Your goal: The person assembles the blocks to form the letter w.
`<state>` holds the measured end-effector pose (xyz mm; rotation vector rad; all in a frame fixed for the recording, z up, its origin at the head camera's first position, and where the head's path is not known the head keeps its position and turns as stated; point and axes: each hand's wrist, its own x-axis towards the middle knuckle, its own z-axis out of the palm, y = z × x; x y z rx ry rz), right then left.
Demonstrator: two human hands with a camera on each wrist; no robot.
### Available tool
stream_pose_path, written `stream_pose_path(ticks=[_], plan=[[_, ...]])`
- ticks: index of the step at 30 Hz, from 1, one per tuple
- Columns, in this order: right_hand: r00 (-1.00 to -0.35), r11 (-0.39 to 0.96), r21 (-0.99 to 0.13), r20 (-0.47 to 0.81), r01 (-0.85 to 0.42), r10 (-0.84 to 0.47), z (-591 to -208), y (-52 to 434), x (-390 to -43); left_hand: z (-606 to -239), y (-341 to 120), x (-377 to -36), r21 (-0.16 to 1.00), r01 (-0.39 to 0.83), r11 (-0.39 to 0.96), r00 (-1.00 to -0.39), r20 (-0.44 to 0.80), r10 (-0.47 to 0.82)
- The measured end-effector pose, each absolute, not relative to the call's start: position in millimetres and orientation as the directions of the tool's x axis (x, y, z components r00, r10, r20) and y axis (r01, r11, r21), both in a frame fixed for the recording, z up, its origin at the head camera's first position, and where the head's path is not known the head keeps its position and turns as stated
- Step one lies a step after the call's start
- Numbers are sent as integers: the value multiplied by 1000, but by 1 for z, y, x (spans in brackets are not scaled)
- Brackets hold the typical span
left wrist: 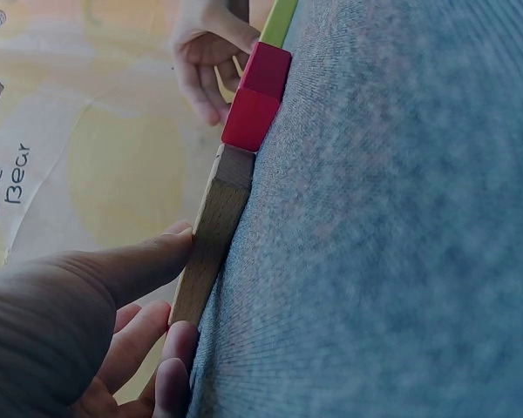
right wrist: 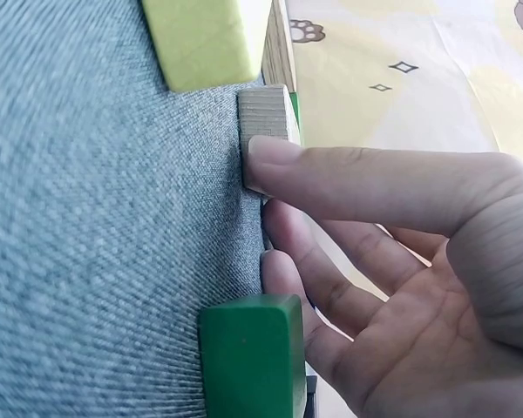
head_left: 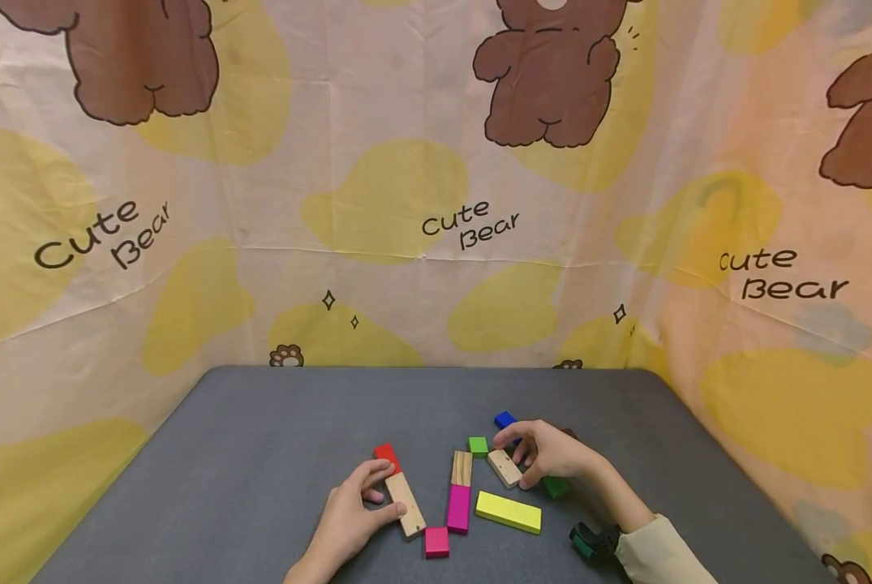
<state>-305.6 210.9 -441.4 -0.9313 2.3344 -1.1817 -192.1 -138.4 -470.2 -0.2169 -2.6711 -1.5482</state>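
My left hand (head_left: 351,511) holds a long plain wooden block (head_left: 406,504) on the table, thumb at its near end and fingers at its far end. A red block (head_left: 384,454) touches that far end, under my fingertips. On the right, my right hand (head_left: 556,450) pinches a short wooden block (head_left: 504,468) between thumb and index finger. In the right wrist view, the thumb presses this wooden block's end (right wrist: 266,122). A pink block (head_left: 437,542) sits at the near end of the long wooden block.
Between the hands, a striped wooden block (head_left: 461,468) and a magenta block (head_left: 459,508) form a line. A yellow block (head_left: 509,512) lies right of them. Close to my right hand are a small green block (head_left: 478,446), a blue block (head_left: 504,419) and a dark green block (head_left: 556,487).
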Motion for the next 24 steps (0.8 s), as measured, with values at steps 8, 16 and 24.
stream_pose_path(ticks=[8, 16, 24], plan=[[-707, 424, -810, -17, -404, -707, -440, 211, -306, -470, -138, -194, 858, 133, 497, -991, 101, 91], [-695, 409, -815, -10, -410, -719, -441, 211, -306, -470, -137, -194, 852, 130, 508, -991, 99, 88], [-697, 417, -802, -1, -428, -717, -441, 210, -306, -472, -138, -193, 856, 146, 495, -989, 111, 100]])
